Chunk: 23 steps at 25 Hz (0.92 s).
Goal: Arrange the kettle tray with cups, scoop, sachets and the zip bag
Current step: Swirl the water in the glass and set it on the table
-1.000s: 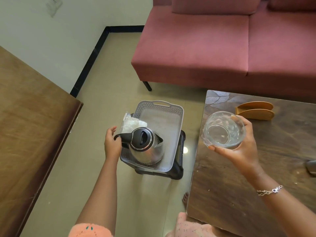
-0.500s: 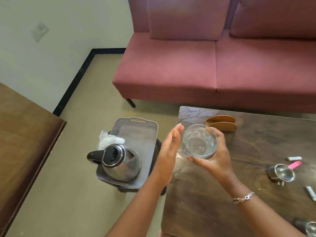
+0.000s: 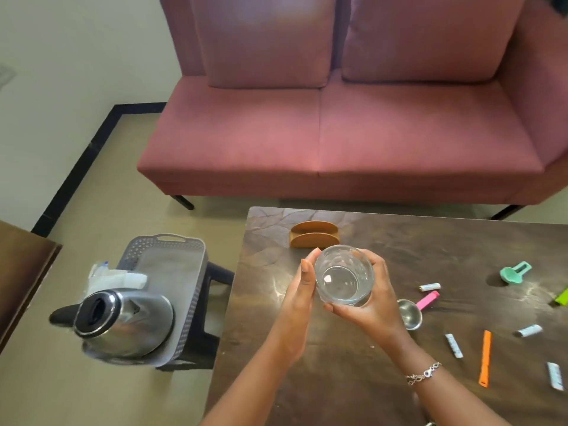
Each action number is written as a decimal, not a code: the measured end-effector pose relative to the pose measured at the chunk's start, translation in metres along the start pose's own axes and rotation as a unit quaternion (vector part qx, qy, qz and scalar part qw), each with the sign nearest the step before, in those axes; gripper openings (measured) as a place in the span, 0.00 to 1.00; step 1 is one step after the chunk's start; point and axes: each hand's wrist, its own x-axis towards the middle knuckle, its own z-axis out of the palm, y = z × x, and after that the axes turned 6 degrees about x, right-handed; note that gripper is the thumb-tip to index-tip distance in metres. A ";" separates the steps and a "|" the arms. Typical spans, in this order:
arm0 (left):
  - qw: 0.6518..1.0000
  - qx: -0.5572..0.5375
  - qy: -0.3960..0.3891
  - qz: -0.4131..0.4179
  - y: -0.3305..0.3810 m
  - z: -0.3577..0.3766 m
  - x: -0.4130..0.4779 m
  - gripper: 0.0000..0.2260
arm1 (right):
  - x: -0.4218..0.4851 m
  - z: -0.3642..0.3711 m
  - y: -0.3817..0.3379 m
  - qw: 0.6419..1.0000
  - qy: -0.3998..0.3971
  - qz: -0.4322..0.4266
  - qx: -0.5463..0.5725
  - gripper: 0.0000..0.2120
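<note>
Both bare forearms reach forward from the lower edge and draw together. The right hand (image 3: 370, 309) curls fingers and thumb round a glass (image 3: 342, 276), cupping it from the right. The left hand (image 3: 297, 298), fingers straight and together, lies flat against the glass's left side.

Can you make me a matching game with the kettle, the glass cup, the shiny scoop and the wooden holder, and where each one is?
Things:
1 kettle
2 glass cup
3 scoop
4 wooden holder

Places:
A gripped by the right hand, with the left hand touching it
B standing near the far edge of the table
C on the grey tray
D lying on the table beside the right hand

Pairs: 1-C, 2-A, 3-D, 4-B
</note>
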 end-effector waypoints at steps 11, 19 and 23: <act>0.997 0.010 -0.072 0.001 -0.038 0.112 0.121 0.37 | 0.039 -0.129 0.092 0.989 0.081 0.091 -0.080 0.43; 0.994 0.011 -0.102 -0.047 -0.090 0.153 0.211 0.37 | 0.076 -0.172 0.180 0.977 0.071 0.129 -0.153 0.43; 0.990 0.009 -0.118 -0.073 -0.106 0.161 0.237 0.30 | 0.094 -0.182 0.208 0.971 0.049 0.134 -0.190 0.42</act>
